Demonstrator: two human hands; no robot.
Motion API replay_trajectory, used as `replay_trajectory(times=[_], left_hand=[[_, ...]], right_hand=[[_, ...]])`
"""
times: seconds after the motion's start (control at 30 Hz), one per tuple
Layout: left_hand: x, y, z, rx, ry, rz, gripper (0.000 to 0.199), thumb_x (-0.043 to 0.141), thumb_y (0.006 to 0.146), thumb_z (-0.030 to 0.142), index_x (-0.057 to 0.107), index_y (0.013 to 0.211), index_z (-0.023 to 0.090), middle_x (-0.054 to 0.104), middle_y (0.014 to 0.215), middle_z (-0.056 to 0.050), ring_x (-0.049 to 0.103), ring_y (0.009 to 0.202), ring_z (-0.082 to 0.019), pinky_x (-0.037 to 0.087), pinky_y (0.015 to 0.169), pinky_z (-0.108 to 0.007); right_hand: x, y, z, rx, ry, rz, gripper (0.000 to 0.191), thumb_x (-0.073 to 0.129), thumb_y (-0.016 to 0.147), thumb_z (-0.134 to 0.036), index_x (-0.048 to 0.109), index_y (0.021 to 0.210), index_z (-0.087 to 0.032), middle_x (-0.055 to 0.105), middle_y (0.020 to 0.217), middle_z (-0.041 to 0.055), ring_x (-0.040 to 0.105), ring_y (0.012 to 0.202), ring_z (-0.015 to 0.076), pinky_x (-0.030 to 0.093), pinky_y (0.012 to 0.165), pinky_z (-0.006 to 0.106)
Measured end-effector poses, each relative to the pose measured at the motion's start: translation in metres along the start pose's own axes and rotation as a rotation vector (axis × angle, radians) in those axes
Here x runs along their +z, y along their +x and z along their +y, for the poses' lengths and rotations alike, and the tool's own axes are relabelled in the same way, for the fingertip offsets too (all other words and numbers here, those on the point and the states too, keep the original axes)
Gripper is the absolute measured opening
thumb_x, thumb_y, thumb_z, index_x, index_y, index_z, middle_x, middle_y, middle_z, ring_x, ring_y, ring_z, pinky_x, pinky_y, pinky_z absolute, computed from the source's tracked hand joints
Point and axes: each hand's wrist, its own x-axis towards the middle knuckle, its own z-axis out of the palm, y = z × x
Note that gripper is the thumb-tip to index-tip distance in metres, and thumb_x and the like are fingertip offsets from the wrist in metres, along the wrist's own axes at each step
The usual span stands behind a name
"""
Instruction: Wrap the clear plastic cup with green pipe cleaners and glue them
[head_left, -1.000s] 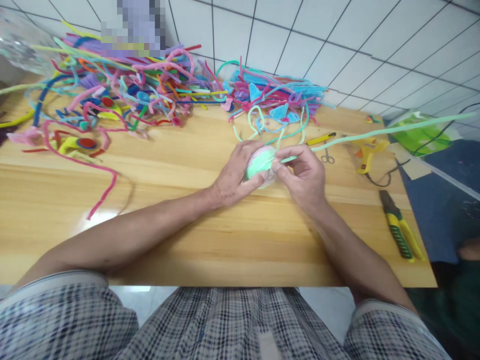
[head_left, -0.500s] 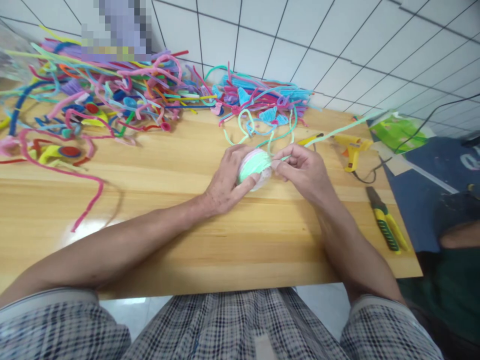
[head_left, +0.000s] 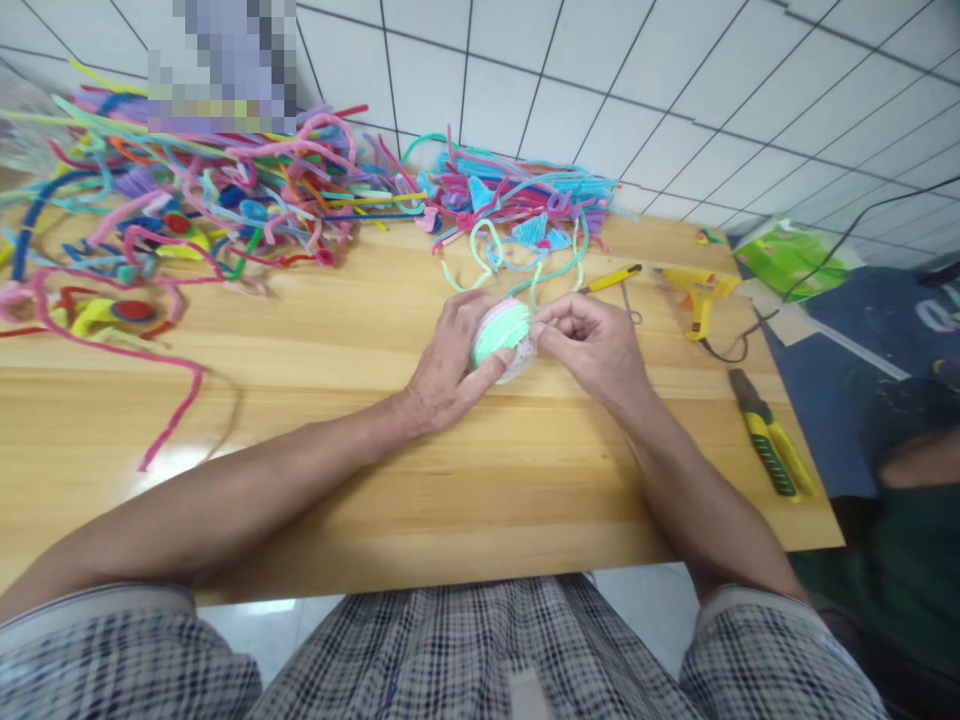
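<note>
My left hand is wrapped around a ball wound with mint-green and pale pink pipe cleaner, holding it just above or on the wooden table. A whitish, bare-looking patch shows on the ball's right side. My right hand is closed in a pinch against that side, thumb and forefinger together. A short bit of pale green pipe cleaner shows at its fingers; the rest of that strand is hidden.
Tangled, many-coloured pipe cleaners lie along the back left, with blue and pink bundles at the back centre. To the right are a yellow cutter knife, a yellow glue gun with its cord, and yellow-green pliers. Another person's arm shows far right.
The long pale green strand that stretched up and right from my right hand no longer shows there. Both hands stay on the ball, and the view has shifted slightly.
</note>
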Motion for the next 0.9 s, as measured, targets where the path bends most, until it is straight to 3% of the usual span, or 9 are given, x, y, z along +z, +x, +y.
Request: replay_trajectory(times=[0.17, 0.33, 0.53, 0.7, 0.8, 0.9], left_hand=[[0.002, -0.001, -0.003, -0.008, 0.039, -0.002, 0.063, 0.050, 0.117, 0.063, 0.044, 0.165, 0.022, 0.058, 0.162, -0.020, 0.053, 0.158, -0.035, 0.046, 0.135, -0.062], [0.006, -0.002, -0.010, 0.066, 0.012, 0.031, 0.077, 0.052, 0.112, 0.074, 0.039, 0.168, 0.022, 0.056, 0.163, -0.022, 0.051, 0.161, -0.038, 0.047, 0.135, -0.063], [0.003, -0.001, -0.011, 0.055, -0.070, 0.014, 0.063, 0.051, 0.117, 0.062, 0.044, 0.166, 0.023, 0.058, 0.160, -0.019, 0.054, 0.156, -0.035, 0.047, 0.135, -0.057], [0.001, 0.000, -0.010, 0.023, -0.042, 0.017, 0.064, 0.049, 0.116, 0.066, 0.044, 0.163, 0.023, 0.060, 0.158, -0.019, 0.057, 0.152, -0.036, 0.050, 0.132, -0.059], [0.002, 0.001, -0.009, 0.047, -0.018, 0.067, 0.064, 0.051, 0.116, 0.065, 0.042, 0.165, 0.025, 0.059, 0.159, -0.019, 0.057, 0.152, -0.036, 0.049, 0.132, -0.059], [0.003, 0.001, -0.009, 0.095, 0.033, 0.108, 0.068, 0.052, 0.116, 0.064, 0.037, 0.171, 0.028, 0.058, 0.162, -0.018, 0.053, 0.154, -0.038, 0.046, 0.133, -0.064]], right_hand=[[0.004, 0.002, 0.009, -0.015, 0.074, -0.010, 0.011, 0.081, 0.082, -0.035, 0.075, 0.080, -0.026, 0.065, 0.063, -0.0053, 0.054, 0.059, 0.0131, 0.041, 0.057, 0.029], [0.006, 0.003, 0.011, -0.031, 0.124, -0.032, 0.011, 0.081, 0.084, -0.033, 0.073, 0.083, -0.026, 0.069, 0.073, -0.0039, 0.062, 0.067, 0.0144, 0.050, 0.062, 0.030], [0.008, 0.003, 0.011, -0.021, 0.145, -0.021, 0.009, 0.079, 0.083, -0.031, 0.073, 0.083, -0.026, 0.069, 0.073, -0.0038, 0.062, 0.067, 0.0145, 0.049, 0.061, 0.030], [0.012, 0.002, 0.011, -0.037, 0.124, 0.003, 0.006, 0.078, 0.084, -0.030, 0.074, 0.084, -0.026, 0.072, 0.075, -0.0037, 0.065, 0.069, 0.0154, 0.051, 0.064, 0.031], [0.014, -0.002, 0.010, -0.105, 0.061, 0.054, 0.004, 0.075, 0.090, -0.028, 0.075, 0.086, -0.027, 0.071, 0.077, -0.0032, 0.065, 0.072, 0.0156, 0.053, 0.067, 0.031], [0.016, -0.006, 0.011, -0.274, -0.050, 0.142, 0.006, 0.075, 0.097, -0.026, 0.079, 0.092, -0.028, 0.073, 0.086, -0.0008, 0.069, 0.082, 0.0172, 0.057, 0.072, 0.032]])
